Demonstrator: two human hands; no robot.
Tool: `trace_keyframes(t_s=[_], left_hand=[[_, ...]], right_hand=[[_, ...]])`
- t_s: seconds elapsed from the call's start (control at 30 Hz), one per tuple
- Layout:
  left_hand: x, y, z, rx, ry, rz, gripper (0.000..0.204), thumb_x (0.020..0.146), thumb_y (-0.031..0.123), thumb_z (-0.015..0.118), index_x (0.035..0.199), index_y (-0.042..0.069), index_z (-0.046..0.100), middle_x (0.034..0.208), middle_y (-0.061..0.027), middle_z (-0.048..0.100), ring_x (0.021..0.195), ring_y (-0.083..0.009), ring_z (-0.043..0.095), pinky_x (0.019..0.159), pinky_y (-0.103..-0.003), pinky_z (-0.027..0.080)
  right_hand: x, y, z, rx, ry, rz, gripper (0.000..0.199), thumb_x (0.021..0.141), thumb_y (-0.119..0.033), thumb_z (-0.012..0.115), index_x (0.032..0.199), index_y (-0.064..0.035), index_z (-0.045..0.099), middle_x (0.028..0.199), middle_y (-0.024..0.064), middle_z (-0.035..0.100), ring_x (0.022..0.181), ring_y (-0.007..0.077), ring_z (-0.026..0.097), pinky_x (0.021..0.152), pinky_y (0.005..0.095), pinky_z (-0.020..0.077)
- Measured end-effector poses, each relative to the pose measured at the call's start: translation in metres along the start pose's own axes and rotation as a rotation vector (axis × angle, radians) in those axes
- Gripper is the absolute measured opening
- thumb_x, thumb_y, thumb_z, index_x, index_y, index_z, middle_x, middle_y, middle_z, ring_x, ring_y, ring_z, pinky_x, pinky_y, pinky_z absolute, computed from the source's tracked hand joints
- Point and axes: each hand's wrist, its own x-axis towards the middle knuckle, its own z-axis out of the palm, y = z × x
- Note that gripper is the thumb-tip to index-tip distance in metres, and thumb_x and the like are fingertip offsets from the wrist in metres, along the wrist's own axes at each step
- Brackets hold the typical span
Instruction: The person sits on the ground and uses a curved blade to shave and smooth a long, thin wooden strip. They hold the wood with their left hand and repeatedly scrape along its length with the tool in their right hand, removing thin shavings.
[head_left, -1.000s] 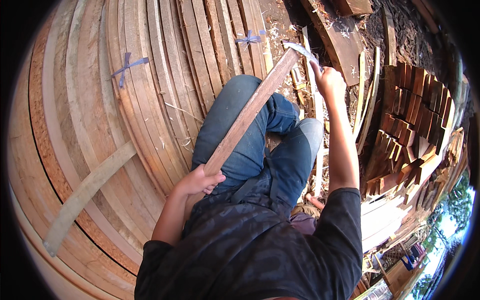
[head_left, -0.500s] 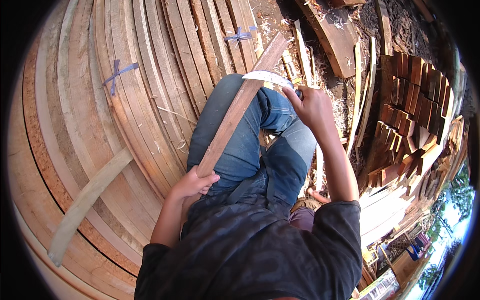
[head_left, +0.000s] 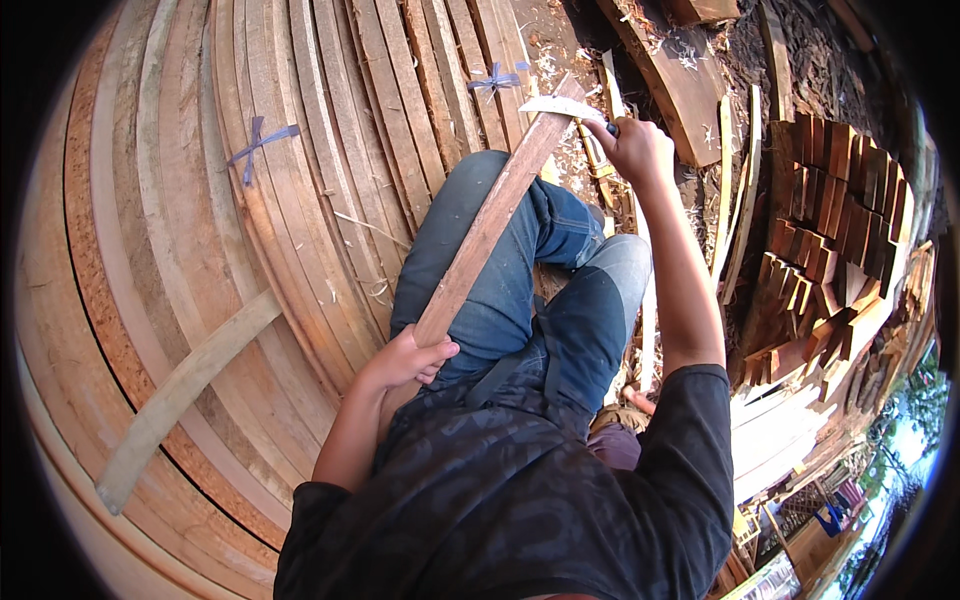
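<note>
A long brown wooden strip [head_left: 487, 222] slants across my bent thigh, from my waist out beyond the knee. My left hand [head_left: 410, 360] is closed around its near end. My right hand [head_left: 640, 150] grips the dark handle of a knife with a curved, pale blade [head_left: 562, 107]. That blade lies across the strip close to its far end, touching or just over the wood; I cannot tell which. Most of the handle is hidden inside my fingers.
Long planks [head_left: 180, 250] spread over the left, some tied with blue strips [head_left: 262, 148]. A loose curved slat [head_left: 190, 400] lies across them. Stacked cut wood pieces [head_left: 835, 220] stand at the right. Wood shavings and a thick board [head_left: 670, 80] are on the ground ahead.
My right hand and the knife have moved farther out along the strip, toward its far end. My left hand keeps its hold on the near end. The whole view has shifted slightly.
</note>
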Motion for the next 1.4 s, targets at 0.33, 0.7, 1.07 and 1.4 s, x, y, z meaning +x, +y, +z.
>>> trace_keyframes(t_s=[0.33, 0.7, 1.07, 1.4], left_hand=[[-0.002, 0.004, 0.000, -0.021, -0.035, -0.036, 0.023, 0.092, 0.017, 0.067, 0.084, 0.011, 0.046, 0.061, 0.0057, 0.036, 0.048, -0.0042, 0.030, 0.045, -0.023, 0.026], [0.004, -0.003, -0.008, 0.078, -0.033, 0.002, 0.024, 0.090, 0.021, 0.069, 0.084, 0.010, 0.049, 0.061, 0.0055, 0.038, 0.049, -0.0042, 0.031, 0.044, -0.024, 0.027], [-0.007, -0.006, -0.001, 0.186, 0.116, 0.023, 0.028, 0.089, 0.027, 0.070, 0.087, 0.008, 0.050, 0.065, 0.0026, 0.044, 0.054, -0.0080, 0.039, 0.048, -0.026, 0.033], [-0.032, -0.002, 0.039, 1.161, 0.593, 0.341, 0.058, 0.089, 0.049, 0.060, 0.102, -0.004, 0.039, 0.090, -0.0317, 0.057, 0.088, -0.0518, 0.058, 0.073, -0.054, 0.047]], right_hand=[[-0.012, -0.013, -0.012, 0.076, -0.003, -0.014, 0.074, 0.085, -0.070, 0.050, 0.063, -0.0008, 0.065, 0.056, 0.0200, 0.060, 0.057, 0.0375, 0.063, 0.054, 0.0464, 0.0503], [0.016, 0.081, 0.001, 0.029, -0.088, 0.576, 0.087, 0.088, -0.074, 0.037, 0.093, 0.0073, 0.070, 0.094, 0.0300, 0.067, 0.096, 0.0423, 0.066, 0.085, 0.0482, 0.0517], [-0.115, 0.085, 0.061, 0.447, 0.035, 0.556, 0.067, 0.095, -0.054, 0.051, 0.057, 0.0010, 0.054, 0.053, 0.0142, 0.053, 0.048, 0.0239, 0.051, 0.052, 0.0393, 0.0395], [-0.162, -0.006, 0.012, 1.016, 0.099, 0.504, 0.055, 0.097, -0.040, 0.054, 0.059, 0.0000, 0.053, 0.047, 0.0039, 0.046, 0.044, 0.0123, 0.042, 0.046, 0.0351, 0.0360]])
